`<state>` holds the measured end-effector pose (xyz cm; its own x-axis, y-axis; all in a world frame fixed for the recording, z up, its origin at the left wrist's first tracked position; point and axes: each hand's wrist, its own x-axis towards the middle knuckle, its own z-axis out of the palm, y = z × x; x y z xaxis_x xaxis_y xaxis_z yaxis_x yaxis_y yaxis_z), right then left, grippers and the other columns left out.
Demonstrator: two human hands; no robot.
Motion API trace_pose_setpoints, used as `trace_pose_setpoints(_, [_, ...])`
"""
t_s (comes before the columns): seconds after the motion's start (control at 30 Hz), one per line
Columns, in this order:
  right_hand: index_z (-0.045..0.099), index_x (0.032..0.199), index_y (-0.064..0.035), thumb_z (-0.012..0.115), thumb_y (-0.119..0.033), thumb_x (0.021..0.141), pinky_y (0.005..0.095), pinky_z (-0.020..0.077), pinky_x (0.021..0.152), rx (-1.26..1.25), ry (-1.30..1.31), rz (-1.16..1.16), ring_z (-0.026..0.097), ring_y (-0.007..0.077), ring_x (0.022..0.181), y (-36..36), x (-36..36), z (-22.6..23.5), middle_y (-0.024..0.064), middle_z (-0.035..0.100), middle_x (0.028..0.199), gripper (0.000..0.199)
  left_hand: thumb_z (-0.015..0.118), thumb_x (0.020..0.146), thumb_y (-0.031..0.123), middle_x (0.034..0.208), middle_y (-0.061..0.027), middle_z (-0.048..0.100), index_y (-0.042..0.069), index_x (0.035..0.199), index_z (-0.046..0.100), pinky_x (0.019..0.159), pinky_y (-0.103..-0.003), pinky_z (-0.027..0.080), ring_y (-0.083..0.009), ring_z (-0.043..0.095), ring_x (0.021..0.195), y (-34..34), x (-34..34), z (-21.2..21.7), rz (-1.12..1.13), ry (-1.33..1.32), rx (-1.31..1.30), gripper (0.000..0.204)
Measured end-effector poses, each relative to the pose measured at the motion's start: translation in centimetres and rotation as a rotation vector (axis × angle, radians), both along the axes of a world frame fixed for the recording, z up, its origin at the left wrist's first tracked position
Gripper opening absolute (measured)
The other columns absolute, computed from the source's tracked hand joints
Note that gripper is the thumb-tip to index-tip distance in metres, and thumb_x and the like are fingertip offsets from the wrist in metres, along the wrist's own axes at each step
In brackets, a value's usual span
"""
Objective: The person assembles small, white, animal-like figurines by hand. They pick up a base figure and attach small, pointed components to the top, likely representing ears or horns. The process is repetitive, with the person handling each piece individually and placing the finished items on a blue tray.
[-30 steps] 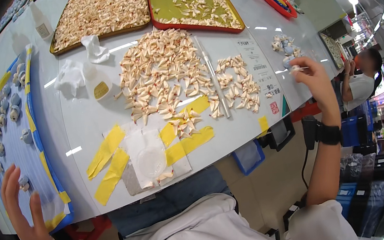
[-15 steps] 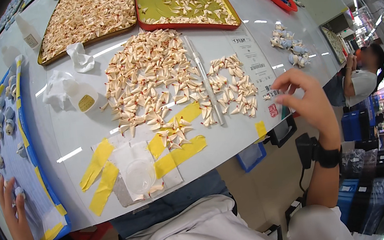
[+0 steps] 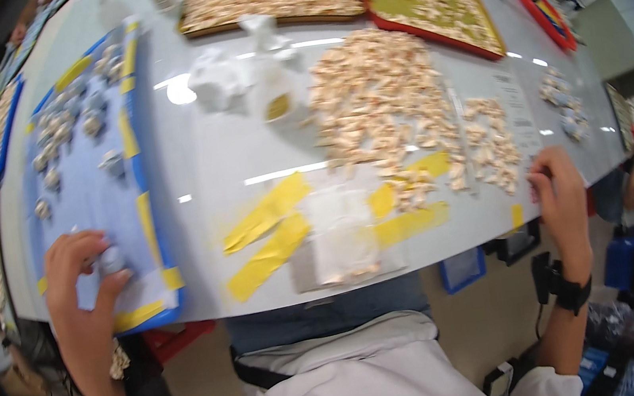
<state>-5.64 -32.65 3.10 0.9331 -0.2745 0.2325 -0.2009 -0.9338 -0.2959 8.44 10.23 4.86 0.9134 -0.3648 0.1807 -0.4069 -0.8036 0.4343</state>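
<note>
Head view: my left hand [image 3: 80, 273] curls thumb and fingers around a blue figurine [image 3: 111, 260] at the blue tray [image 3: 85, 200], grip too blurred to tell; my right hand [image 3: 559, 190] bunches its fingers, contents unclear. Cream pieces [image 3: 376, 102] lie heaped between, presumably for easy reach.

Crumpled tissues [image 3: 219, 79] lie on the tabletop [image 3: 204, 161], a blue bin [image 3: 463, 272] below its edge.

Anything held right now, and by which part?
The left hand curls around a small pale-blue figure, but blur hides any grip point. Whether the right hand holds anything cannot be told.
</note>
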Motion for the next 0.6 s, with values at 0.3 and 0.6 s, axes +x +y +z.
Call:
trace_pose_setpoints(0.3, [0.048,0.078,0.004,0.05,0.004,0.075,0.0292,0.0399,0.061,-0.034,-0.028,-0.028,0.048,0.0253,0.065,1.0,-0.8,-0.2,0.0136,0.049,0.077,0.004,0.054,0.073,-0.003,0.095,-0.0139,0.055,-0.007,0.1,0.049,0.074,-0.025,0.044,-0.0174,0.056,0.081,0.4,-3.1,0.3,0.049,0.088,-0.622,0.028])
trace_pose_setpoints(0.6, [0.058,0.088,-0.0003,0.053,0.008,0.075,0.0328,0.0434,0.073,-0.176,-0.207,-0.124,0.055,0.028,0.083,3.8,-4.3,-2.3,0.0132,0.054,0.089,0.017,0.063,0.073,0.017,0.095,-0.0165,0.046,-0.003,0.101,0.051,0.055,-0.021,0.043,-0.014,0.051,0.063,-1.7,-6.0,-2.0,-0.146,0.203,-0.931,0.036])
